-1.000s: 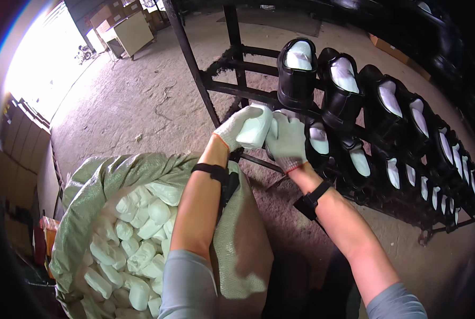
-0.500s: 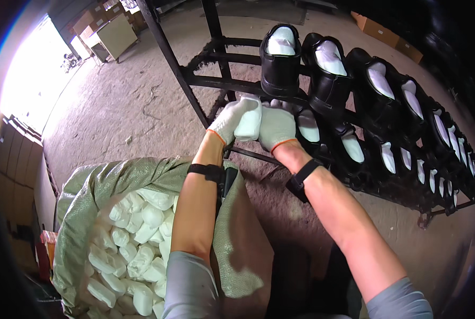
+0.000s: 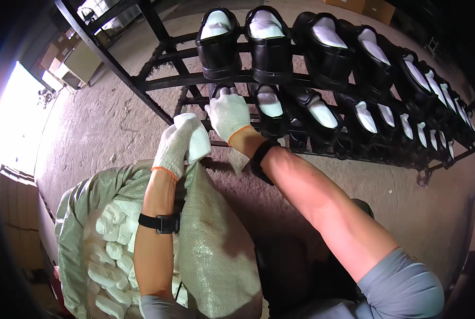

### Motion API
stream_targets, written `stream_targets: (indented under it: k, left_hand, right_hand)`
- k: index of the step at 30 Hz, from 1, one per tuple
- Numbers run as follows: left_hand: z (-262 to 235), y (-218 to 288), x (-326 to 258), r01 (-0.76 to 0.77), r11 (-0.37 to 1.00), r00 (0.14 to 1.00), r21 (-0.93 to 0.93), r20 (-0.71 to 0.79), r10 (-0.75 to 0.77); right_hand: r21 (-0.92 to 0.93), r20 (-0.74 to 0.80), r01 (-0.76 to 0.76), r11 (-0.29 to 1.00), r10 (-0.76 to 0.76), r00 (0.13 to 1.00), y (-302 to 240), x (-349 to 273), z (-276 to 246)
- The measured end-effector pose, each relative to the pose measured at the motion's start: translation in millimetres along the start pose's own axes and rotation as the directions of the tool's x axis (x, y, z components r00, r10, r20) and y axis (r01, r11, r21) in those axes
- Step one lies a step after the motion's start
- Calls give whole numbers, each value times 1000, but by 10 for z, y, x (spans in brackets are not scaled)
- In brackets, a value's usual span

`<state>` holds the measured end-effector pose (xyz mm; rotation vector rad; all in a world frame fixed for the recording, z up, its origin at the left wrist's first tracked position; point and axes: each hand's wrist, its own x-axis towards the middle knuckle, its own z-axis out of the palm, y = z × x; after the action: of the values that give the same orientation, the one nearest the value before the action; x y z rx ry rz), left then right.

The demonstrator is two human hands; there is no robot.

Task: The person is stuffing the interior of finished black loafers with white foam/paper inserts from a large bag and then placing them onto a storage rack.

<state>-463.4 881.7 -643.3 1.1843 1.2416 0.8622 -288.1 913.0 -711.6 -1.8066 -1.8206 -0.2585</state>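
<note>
My left hand, in a white knit glove with an orange cuff, is closed around a white wrapped wad beside the rack, above the sack's edge. My right hand, gloved the same way, grips the back of a black shoe at the left end of the lower row. Its fingers reach over the shoe's opening and its thumb stands to the left; the fingertips are partly hidden. To the right, a black shoe has a white wad inside. Below my left forearm, a green woven sack holds many white wads.
A black metal rack carries rows of black shoes stuffed with white wads, running off to the right. Cartons are stacked at the left. A pale cabinet stands on the concrete floor near the bright doorway.
My hands have moved apart. The left has drawn back down and left with the white wad; the right has come to the lower row's end shoe. The rack now sits further left in view.
</note>
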Motion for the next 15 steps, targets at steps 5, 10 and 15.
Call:
stream_targets:
  k: [5, 10, 15]
  left_hand:
    - [20, -177, -60, 154, 985, 986, 71, 52, -158]
    - [636, -265, -204, 208, 964, 824, 165, 501, -263]
    - [1632, -774, -116, 214, 870, 710, 444, 541, -451]
  right_hand:
    - [293, -445, 203, 934, -55, 894, 78, -400, -424]
    - [839, 348, -403, 366, 210, 914, 348, -1689, -951]
    - [736, 667, -613, -288, 154, 729, 1203, -2311, -580]
